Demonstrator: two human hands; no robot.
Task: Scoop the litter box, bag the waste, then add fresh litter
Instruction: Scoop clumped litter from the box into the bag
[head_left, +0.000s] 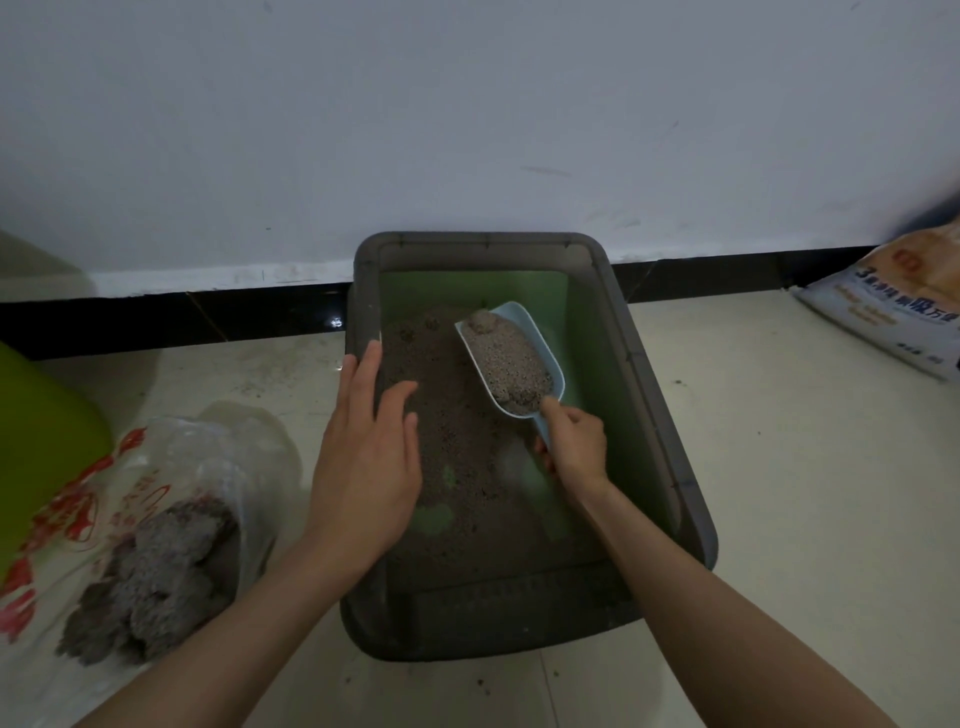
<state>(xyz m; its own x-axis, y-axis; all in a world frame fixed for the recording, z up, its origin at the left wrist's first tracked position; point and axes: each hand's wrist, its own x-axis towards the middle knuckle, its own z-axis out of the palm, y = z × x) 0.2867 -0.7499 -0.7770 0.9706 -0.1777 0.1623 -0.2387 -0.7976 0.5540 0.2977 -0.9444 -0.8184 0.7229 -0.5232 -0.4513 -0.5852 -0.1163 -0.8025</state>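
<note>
Two hands work over the box (613, 291). The right hand (574, 441) has its fingers curled round the handle of the scoop (511, 358), clamped on it at the near end. The scoop's long axis runs from that grip away and to the left, its open mouth pointing toward the far left corner of the box and the wall (467, 114). It is pale blue, tilted with the mouth end a little higher, and heaped with grey litter and a clump at its tip. It hangs above the litter (452, 431), over the far middle of the box.

The left hand (363, 457) holds nothing; its fingers are straight and slightly spread, fingertips lying at the box's left rim and over the litter just inside it.

The box is dark grey with a green inner liner, its long axis running from the person to the wall. Litter covers the left and middle of its floor, with green showing on the right side and in small patches nearer.

On the floor (779, 467) to the left lies a clear bag (156, 519) with red print, holding grey clumps. A green thing (41, 441) sits at the left edge. A printed sack (893, 306) leans by the wall at far right
</note>
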